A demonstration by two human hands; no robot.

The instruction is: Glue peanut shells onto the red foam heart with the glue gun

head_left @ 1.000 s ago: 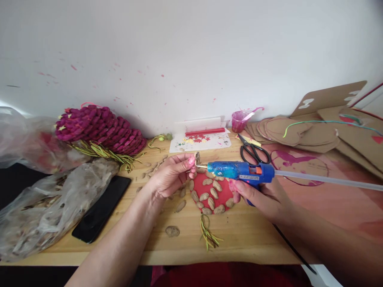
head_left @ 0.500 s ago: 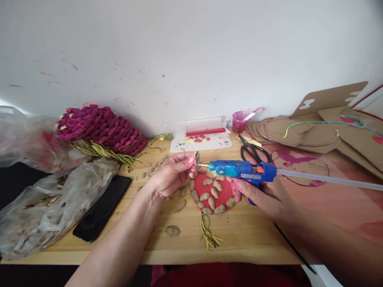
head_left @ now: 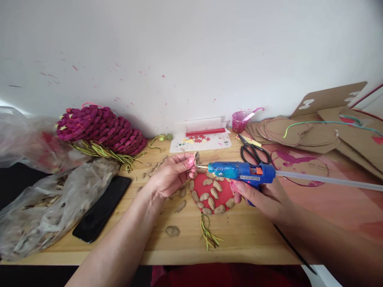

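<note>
Between its thumb and fingers, my left hand [head_left: 176,171] pinches a peanut shell [head_left: 196,158]. My right hand [head_left: 257,197] grips the handle of a blue glue gun [head_left: 233,170], whose metal nozzle points left and meets the lower part of the shell. A clear glue stick [head_left: 323,178] sticks out of the gun's back. Below both hands lies a red disc [head_left: 199,185] with several peanut shells on it, partly hidden by the gun. A yellow-green string tassel [head_left: 208,235] hangs off its near edge onto the table.
Loose peanut shells lie left of the disc. Around stand a phone [head_left: 102,209], a plastic bag [head_left: 54,203], stacked magenta pieces [head_left: 101,129], star-covered paper [head_left: 200,144], black scissors [head_left: 254,153], a stained cup [head_left: 238,121] and cardboard discs [head_left: 299,133].
The glue gun has shifted very slightly left, and its nozzle sits a little lower on the peanut shell. My left hand has stayed nearly still.
</note>
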